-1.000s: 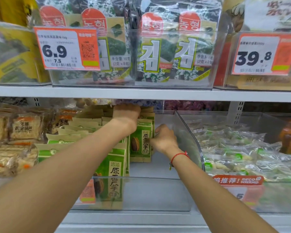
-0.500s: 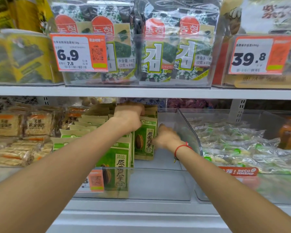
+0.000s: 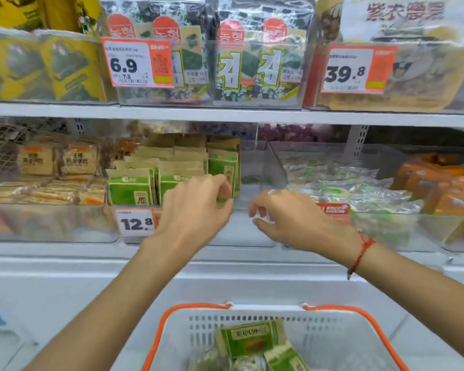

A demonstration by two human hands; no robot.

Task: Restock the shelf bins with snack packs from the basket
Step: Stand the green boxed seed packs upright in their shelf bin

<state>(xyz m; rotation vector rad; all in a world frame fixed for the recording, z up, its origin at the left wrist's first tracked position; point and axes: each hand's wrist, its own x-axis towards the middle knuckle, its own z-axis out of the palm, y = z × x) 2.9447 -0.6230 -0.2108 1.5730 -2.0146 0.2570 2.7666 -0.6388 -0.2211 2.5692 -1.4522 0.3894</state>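
Observation:
Green-and-tan snack packs (image 3: 130, 187) stand in rows inside a clear shelf bin (image 3: 248, 202) on the middle shelf; the bin's right part holds none. My left hand (image 3: 196, 212) hovers in front of the bin's rightmost packs, fingers loosely curled, holding nothing. To its right, at the bin's front, my right hand (image 3: 287, 218) is also empty with relaxed fingers. Below, a white basket (image 3: 332, 341) with orange handles holds more green packs (image 3: 249, 338).
A price tag reading 12.8 (image 3: 135, 223) sits on the bin front. Cracker packs (image 3: 59, 162) fill the left bin, clear-wrapped snacks (image 3: 359, 194) the right one, orange packs (image 3: 439, 183) beyond. Seaweed packs (image 3: 252, 62) stand on the shelf above.
Both hands have pulled back out of the bin toward me and let go of the packs. The view has tilted down, bringing the basket into sight.

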